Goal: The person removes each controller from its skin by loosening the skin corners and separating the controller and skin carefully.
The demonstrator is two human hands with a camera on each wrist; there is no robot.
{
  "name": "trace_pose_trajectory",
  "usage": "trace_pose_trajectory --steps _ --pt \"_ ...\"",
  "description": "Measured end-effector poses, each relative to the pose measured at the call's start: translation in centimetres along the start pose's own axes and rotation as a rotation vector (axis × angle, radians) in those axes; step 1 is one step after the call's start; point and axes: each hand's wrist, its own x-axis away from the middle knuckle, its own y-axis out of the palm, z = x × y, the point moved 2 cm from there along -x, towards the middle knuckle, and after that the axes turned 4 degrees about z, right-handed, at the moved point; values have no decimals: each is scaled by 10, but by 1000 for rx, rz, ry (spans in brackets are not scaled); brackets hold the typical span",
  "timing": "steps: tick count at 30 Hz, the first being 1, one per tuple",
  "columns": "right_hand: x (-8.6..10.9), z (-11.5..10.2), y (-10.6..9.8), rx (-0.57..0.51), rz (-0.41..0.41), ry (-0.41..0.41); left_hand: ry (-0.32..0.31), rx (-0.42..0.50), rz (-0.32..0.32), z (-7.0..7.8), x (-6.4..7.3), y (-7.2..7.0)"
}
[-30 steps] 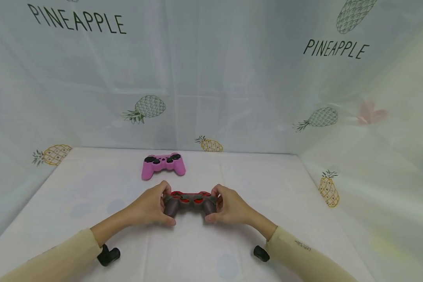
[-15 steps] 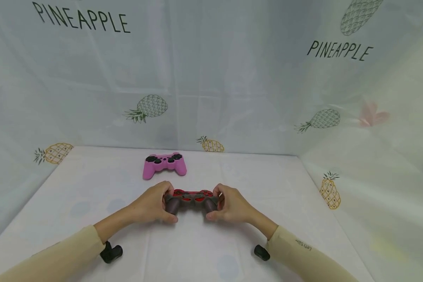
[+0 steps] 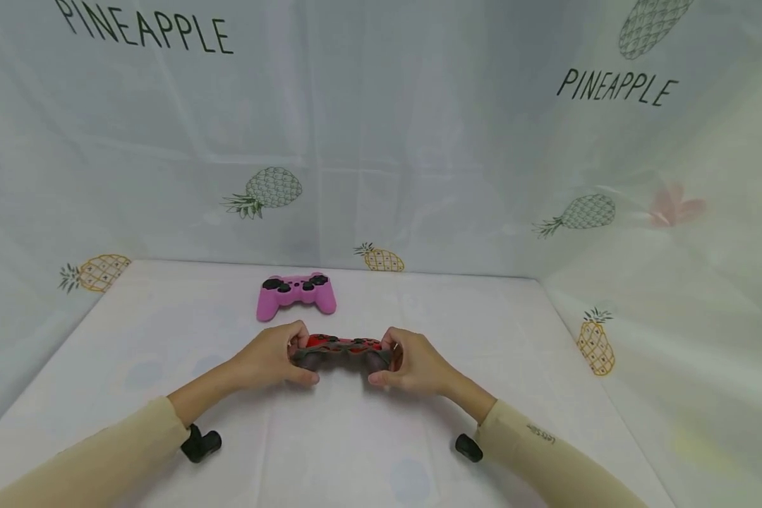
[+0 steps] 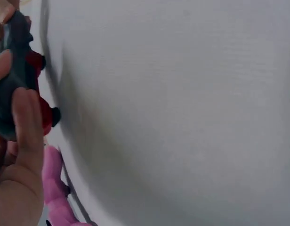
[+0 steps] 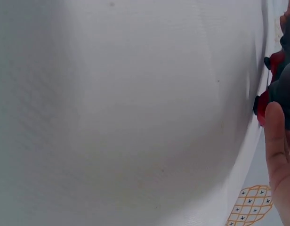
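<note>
Both hands hold a red and dark grey game controller (image 3: 339,346) over the middle of the white table. My left hand (image 3: 268,360) grips its left end, thumb on the near side and fingers on the far side. The right hand (image 3: 420,365) grips the other end the same way. In the left wrist view the controller (image 4: 15,70) shows edge-on, with fingers along it. At the right edge of the right wrist view, part of the controller (image 5: 282,89) shows beside the hand (image 5: 277,160). A pink game controller (image 3: 296,293) with black buttons lies just behind the left hand.
A white cloth (image 3: 457,310) covers the table. Behind it and along the sides hangs a pale curtain (image 3: 419,155) printed with pineapples. Small black devices (image 3: 201,444) sit at the wrists beside the beige sleeves (image 3: 95,455).
Between the hands, the red and dark grey controller has tipped, so its handles look shorter and it shows more edge-on. Both hands keep their grip. The pink controller stays in place.
</note>
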Motion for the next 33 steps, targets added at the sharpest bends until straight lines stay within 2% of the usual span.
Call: trace_pose_trajectory --steps 4,8,11,20,26,33 --pt "0 0 1 -20 25 28 19 5 -31 3 -2 0" --pt "2 -1 2 -55 57 57 -11 69 6 1 -1 0" --pt "3 -2 3 -76 50 48 -13 94 13 0 1 0" --pt "3 0 4 -64 29 41 4 189 -67 -5 6 -1" --pt "-3 6 1 -37 29 39 -15 152 -34 -8 3 -3" --pt "-8 10 -3 -24 -6 29 7 75 -53 -7 -3 -4"
